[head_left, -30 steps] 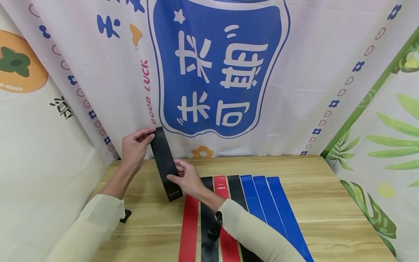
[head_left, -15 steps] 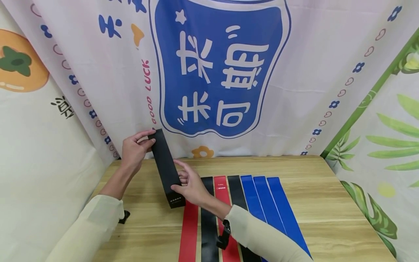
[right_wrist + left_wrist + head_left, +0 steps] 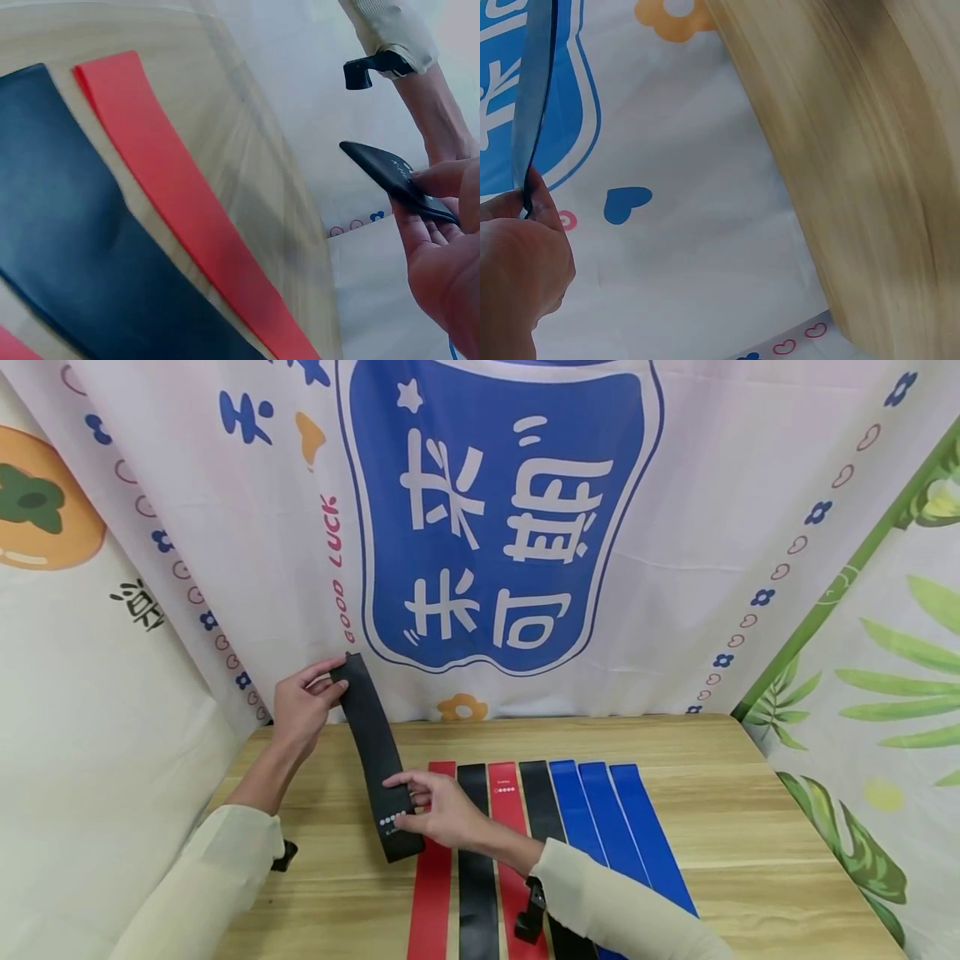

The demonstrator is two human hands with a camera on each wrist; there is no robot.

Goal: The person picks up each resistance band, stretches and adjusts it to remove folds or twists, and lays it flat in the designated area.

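A flat black resistance band (image 3: 367,735) hangs slanted between my two hands in the head view, above the left part of the table. My left hand (image 3: 303,706) pinches its upper end between thumb and fingers; the left wrist view shows this band (image 3: 536,97) edge-on rising from the left hand (image 3: 521,255). Lower down, my right hand (image 3: 442,810) holds the band, its thumb by a row of white dots. In the right wrist view the right hand (image 3: 450,262) has its thumb on top of the band and fingers beneath.
Right of the held band, a row lies on the wooden table (image 3: 757,827): a red band (image 3: 431,902), a black band (image 3: 477,893), a marked red band (image 3: 504,802), another black band (image 3: 542,793) and three blue bands (image 3: 645,827). A printed curtain (image 3: 675,568) hangs behind.
The held band's lower end has come down and nearer, turning so its white dots show more. My right hand has moved down with it; the left hand stays nearly in place.
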